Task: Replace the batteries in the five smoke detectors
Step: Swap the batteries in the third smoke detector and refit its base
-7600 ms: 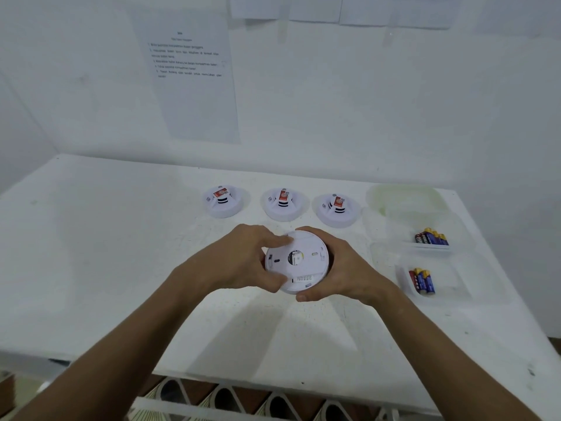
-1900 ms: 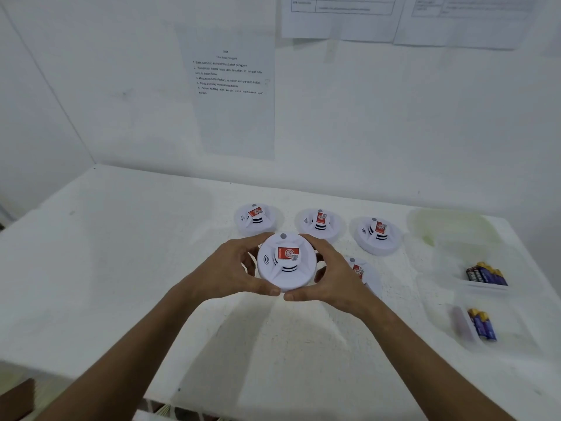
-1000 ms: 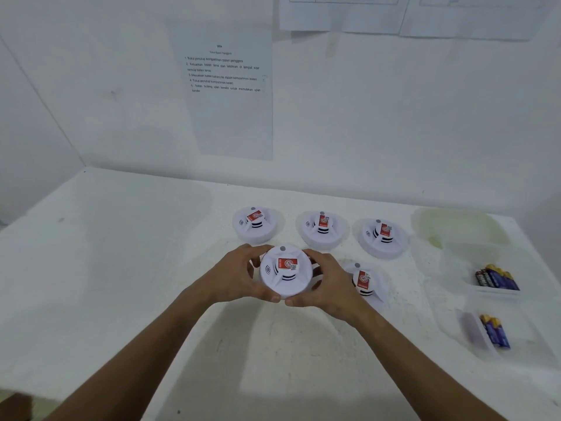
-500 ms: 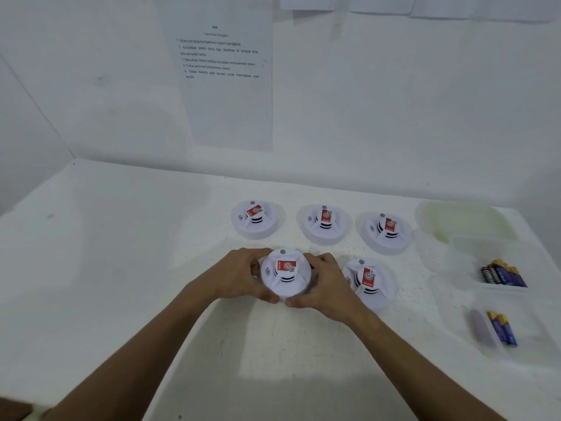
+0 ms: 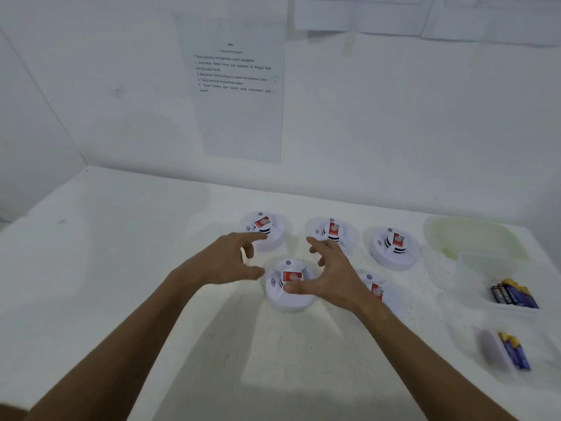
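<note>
On table, front smoke detector sits between left hand and right hand, both spread, holding nothing.

Five smoke detectors sit on a table that meets a wall along its far edge. Three form a row toward the far edge: the far-left detector, the far-middle detector and the far-right detector. Two sit nearer the front edge: the front-left detector and, to its right, the front-right detector. The left hand hovers just left of the front-left detector, the right hand just right of it, partly covering the front-right one. Along the right edge stand a far container, a middle tray holding batteries, and a near tray holding more batteries. An instruction sheet hangs on the wall behind the detectors.
</note>
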Motion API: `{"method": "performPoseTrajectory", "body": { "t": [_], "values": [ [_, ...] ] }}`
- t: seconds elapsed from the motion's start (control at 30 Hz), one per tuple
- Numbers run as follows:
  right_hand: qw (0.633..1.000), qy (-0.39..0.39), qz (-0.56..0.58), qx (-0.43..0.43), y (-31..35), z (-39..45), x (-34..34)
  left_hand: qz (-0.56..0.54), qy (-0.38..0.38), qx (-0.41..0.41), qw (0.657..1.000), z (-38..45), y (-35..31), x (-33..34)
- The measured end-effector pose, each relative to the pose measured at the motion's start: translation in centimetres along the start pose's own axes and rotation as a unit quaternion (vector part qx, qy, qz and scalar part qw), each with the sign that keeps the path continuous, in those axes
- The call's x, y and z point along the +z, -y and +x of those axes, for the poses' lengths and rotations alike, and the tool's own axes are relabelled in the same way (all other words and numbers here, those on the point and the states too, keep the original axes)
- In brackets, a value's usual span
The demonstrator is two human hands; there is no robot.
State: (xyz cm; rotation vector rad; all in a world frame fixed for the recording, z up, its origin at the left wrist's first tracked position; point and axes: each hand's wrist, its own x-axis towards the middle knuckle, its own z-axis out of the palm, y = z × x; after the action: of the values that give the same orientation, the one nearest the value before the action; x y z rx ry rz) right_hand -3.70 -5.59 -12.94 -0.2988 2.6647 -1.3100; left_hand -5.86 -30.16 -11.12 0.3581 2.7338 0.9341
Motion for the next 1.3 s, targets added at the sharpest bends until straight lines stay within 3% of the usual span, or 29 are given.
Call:
{"method": "performPoseTrajectory", "body": {
  "t": [0.1,0.2,0.43,0.73,0.9,1.13,1.3],
  "values": [
    [0.999,0.009,0.005,-0.034,2.0,2.9,-0.7,-0.001,-0.075,-0.002,0.997,1.4,0.2,-2.2],
    [0.999,0.027,-0.010,-0.039,3.4,6.0,-0.4,-0.017,-0.102,-0.022,0.994,3.0,0.9,-3.2],
    [0.992,0.077,-0.093,-0.023,4.0,10.3,1.3,-0.016,-0.044,-0.067,0.997,5.4,2.8,-2.6],
    [0.993,0.084,-0.081,-0.007,2.7,11.5,2.3,-0.043,-0.045,-0.022,0.998,6.4,4.2,-0.6],
    [0.997,0.052,-0.034,-0.039,3.1,9.9,0.5,-0.127,-0.082,0.009,0.988,4.4,1.9,-1.6],
    [0.992,0.078,-0.031,-0.097,3.0,5.6,-5.0,-0.164,-0.067,0.036,0.984,1.0,-5.6,-2.3],
    [0.992,0.057,-0.034,-0.110,1.9,0.8,-10.3,-0.212,-0.049,0.051,0.975,-0.3,-11.9,-0.7]
  ]
}}
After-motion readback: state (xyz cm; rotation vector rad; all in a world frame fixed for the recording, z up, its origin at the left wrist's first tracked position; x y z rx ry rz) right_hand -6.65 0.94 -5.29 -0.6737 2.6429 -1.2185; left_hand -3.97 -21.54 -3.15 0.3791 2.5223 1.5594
